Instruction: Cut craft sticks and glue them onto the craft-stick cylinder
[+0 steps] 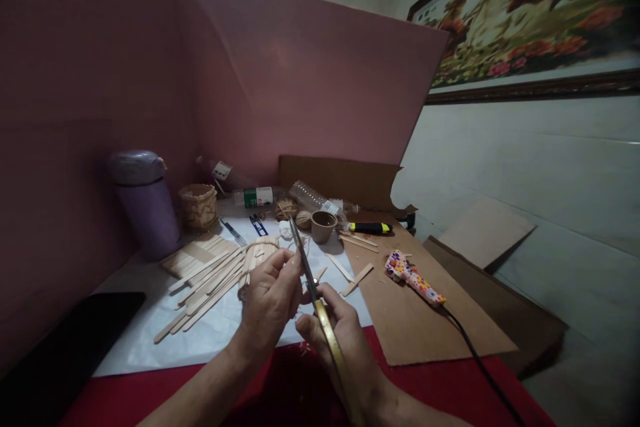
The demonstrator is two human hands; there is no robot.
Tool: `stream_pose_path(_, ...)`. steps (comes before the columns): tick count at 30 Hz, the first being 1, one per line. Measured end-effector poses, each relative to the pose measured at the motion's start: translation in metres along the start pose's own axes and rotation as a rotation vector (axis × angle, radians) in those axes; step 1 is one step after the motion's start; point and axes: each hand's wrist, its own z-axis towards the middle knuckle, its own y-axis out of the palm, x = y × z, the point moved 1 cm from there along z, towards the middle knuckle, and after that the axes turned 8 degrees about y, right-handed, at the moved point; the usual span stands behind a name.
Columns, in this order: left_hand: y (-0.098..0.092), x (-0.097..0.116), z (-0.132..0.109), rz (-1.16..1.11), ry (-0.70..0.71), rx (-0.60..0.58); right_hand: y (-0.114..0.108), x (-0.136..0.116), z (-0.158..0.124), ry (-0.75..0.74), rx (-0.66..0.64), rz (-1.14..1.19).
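My right hand (345, 340) grips a pair of scissors (326, 327) with gold handles, their dark blades pointing up and away. Close beside the blades, my left hand (273, 293) is closed in a pinch; what lies between its fingertips is too small to make out. Just behind the left hand lies a bundle of wooden sticks (257, 253) with a cord across it, partly hidden by that hand. To its left, loose craft sticks (207, 293) are fanned out on a white sheet (135, 340).
A purple bottle (147, 207), a woven basket (199, 207), a utility knife (233, 232), a twine ball (286, 208), a brown pot (323, 227) and clear plastic bottles (309, 195) stand or lie behind. On cardboard (415, 340) at right rests a flowered, corded tool (415, 280).
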Motion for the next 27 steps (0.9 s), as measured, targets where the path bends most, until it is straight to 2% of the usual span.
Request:
stream_pose_path(3, 0.000, 0.000, 0.001, -0.023, -0.005, -0.026, 0.001, 0.001, -0.001, 0.014, -0.004, 0.032)
stream_pose_path(8, 0.001, 0.003, 0.001, -0.026, -0.010, -0.043, -0.005, 0.003, -0.002, -0.067, -0.043, -0.054)
stream_pose_path(11, 0.004, 0.004, -0.001, -0.035, -0.029, -0.060, -0.008, 0.002, -0.002, -0.040, -0.084, -0.041)
stream_pose_path(18, 0.004, 0.005, -0.001, -0.045, -0.072, -0.056, -0.004, -0.002, 0.003, -0.062, -0.040, -0.065)
stream_pose_path(27, 0.001, 0.004, 0.004, 0.028, -0.072, -0.008, 0.000, 0.010, 0.012, -0.008, -0.019, 0.016)
